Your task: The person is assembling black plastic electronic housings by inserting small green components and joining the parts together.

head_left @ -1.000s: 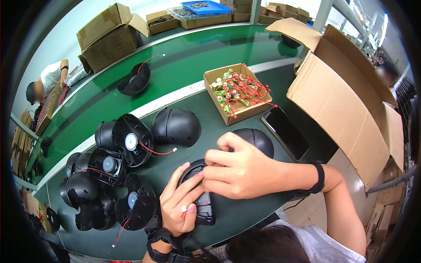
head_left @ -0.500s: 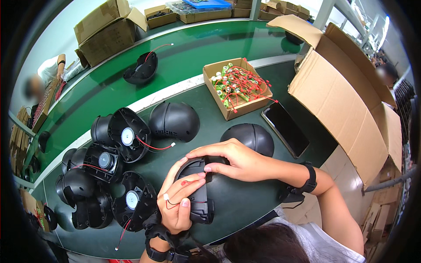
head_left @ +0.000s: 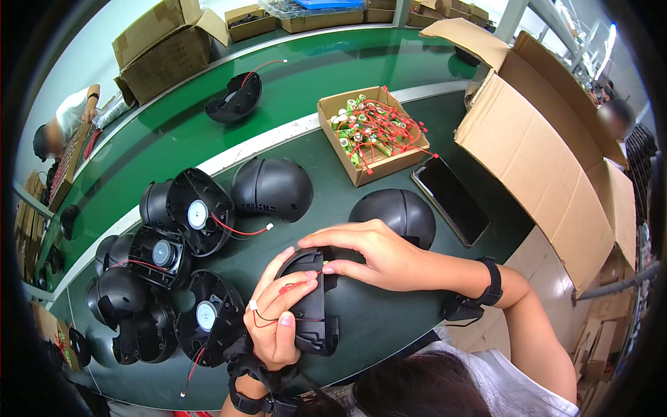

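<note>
the black moulded plastic housing piece (head_left: 310, 306) lies on the dark green work surface (head_left: 389, 326) directly in front of the person, between both hands. its long axis runs near to far, slightly tilted, with the far end under the right hand.

the left hand (head_left: 276, 322) is closed around the near-left flank of the housing piece, thumb across its top edge, and also pinches a thin red wire with a small white connector (head_left: 256, 311). the right hand (head_left: 372, 254) lies across the far end from the right, fingers curled and fingertips pressing on the upper rim; it presses rather than grips. both hands touch the piece; the left carries it.

containers:
- a small open brown cardboard box (head_left: 372, 135), well beyond the right hand, holds green cylindrical cells with red leads (head_left: 368, 125).
- a large open brown cardboard carton (head_left: 549, 160) stands at far right; its contents are hidden.

just beyond the right hand sits a black plastic dome shell (head_left: 396, 212), with a flat black rectangular panel (head_left: 451, 200) beside it. left of the hands lie black round speaker housings with white centres (head_left: 198, 212).
</note>
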`<action>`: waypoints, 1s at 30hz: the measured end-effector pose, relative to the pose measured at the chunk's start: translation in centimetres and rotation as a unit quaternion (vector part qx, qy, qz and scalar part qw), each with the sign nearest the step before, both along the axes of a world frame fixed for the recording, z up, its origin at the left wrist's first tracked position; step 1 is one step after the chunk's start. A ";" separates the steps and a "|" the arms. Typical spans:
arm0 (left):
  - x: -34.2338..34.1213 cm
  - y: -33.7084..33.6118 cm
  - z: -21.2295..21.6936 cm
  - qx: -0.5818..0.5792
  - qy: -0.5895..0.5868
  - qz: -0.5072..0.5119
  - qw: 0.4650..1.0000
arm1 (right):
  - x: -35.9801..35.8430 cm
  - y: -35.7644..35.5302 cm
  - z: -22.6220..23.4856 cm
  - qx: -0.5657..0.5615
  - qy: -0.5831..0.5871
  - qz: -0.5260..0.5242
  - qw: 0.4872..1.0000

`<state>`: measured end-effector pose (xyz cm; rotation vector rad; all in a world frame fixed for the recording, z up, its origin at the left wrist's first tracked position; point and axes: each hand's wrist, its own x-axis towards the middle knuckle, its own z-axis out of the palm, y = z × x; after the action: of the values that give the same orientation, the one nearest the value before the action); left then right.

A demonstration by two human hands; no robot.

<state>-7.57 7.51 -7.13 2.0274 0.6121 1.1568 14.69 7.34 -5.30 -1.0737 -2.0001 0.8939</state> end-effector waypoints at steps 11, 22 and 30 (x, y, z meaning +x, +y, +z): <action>-0.2 -0.4 0.4 0.046 0.055 0.051 0.996 | 5.6 -2.5 2.2 0.015 -0.270 -0.142 0.952; 0.1 -0.6 0.2 0.083 0.076 0.035 0.993 | 2.6 -4.5 -0.6 -0.086 0.207 -0.190 0.956; 0.1 -0.7 0.0 0.076 0.071 0.032 0.994 | -1.7 -4.1 -3.5 -0.100 0.263 -0.158 0.946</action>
<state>-7.51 6.77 -7.11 2.2498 0.6817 1.1323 12.98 3.21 -8.83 -1.0860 -1.2781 1.0865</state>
